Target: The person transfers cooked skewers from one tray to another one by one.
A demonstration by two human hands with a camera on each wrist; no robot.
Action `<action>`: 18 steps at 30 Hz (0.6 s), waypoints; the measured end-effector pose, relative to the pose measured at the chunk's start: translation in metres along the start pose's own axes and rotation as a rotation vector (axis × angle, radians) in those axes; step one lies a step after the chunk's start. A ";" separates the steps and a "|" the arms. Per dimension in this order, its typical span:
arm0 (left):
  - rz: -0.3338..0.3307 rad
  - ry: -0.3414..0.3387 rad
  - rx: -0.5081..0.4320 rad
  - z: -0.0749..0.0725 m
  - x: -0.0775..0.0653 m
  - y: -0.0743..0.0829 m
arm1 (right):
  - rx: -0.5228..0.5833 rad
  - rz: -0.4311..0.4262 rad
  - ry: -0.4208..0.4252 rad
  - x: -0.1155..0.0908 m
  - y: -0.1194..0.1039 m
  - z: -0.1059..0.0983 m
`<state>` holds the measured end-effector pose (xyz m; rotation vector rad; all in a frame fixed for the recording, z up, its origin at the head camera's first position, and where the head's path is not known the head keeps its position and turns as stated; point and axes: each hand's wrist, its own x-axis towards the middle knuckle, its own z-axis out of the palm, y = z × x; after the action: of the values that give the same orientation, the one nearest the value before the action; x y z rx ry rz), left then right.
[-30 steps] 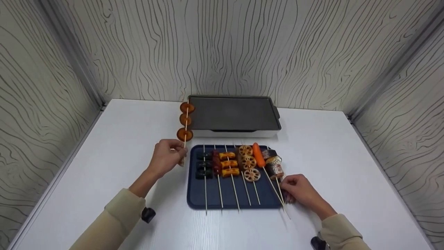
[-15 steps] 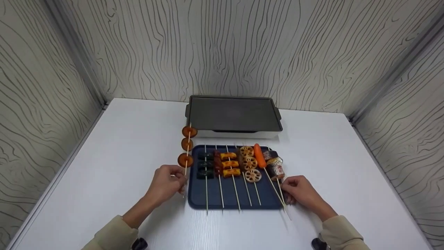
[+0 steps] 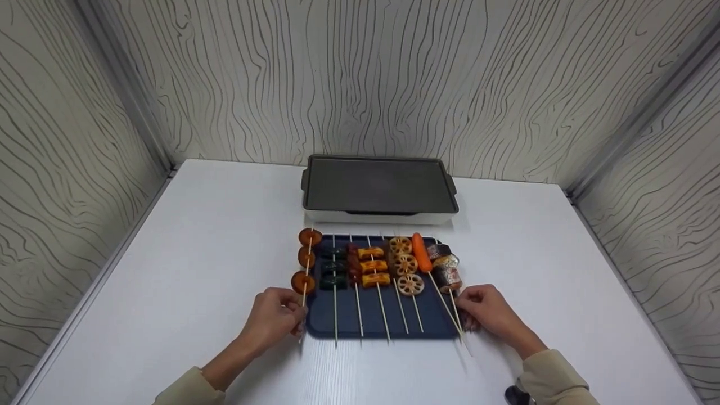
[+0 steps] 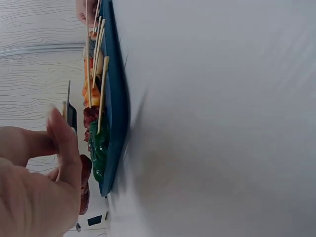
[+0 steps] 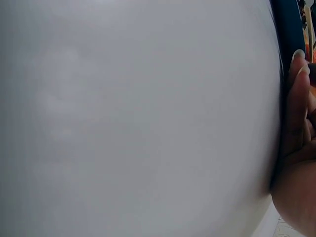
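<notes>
My left hand [image 3: 275, 316] pinches the bare stick of a skewer with round brown-orange slices [image 3: 306, 257]. Those slices hang over the left edge of the dark blue tray [image 3: 320, 320]; whether they touch it I cannot tell. In the left wrist view the hand [image 4: 59, 163] partly covers the slices. At the tray's right edge my right hand [image 3: 488, 311] grips the rim with curled fingers, close to a silvery fish-like skewer [image 3: 448, 275]. The right wrist view shows its fingertips [image 5: 297, 66] against the blue rim, with the rest of the grip cut off.
On the tray lie skewers of green pepper [image 3: 333, 267], red pieces [image 3: 354, 264], yellow pieces [image 3: 374, 266], lotus root [image 3: 405, 263] and a long orange piece [image 3: 421, 252]. Several sticks overhang the front edge. Behind stands a flat dark griddle [image 3: 379, 183] against the patterned wall.
My left hand has brought the skewer of brown-orange slices down and nearer, from beside the griddle to the tray's left edge. The right hand stays at the tray's right edge.
</notes>
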<state>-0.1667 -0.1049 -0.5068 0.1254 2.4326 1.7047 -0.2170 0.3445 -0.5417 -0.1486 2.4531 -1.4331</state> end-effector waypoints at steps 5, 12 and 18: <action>-0.041 -0.010 0.002 0.007 0.003 -0.003 | -0.004 0.002 0.007 0.000 0.001 0.001; -0.013 -0.014 -0.016 0.014 0.007 -0.004 | -0.002 -0.003 0.002 -0.001 -0.002 0.000; 0.012 -0.028 0.007 0.018 0.010 -0.002 | -0.013 -0.016 0.002 -0.002 -0.001 0.000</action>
<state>-0.1735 -0.0869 -0.5157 0.1635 2.4229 1.6877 -0.2156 0.3445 -0.5407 -0.1704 2.4680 -1.4251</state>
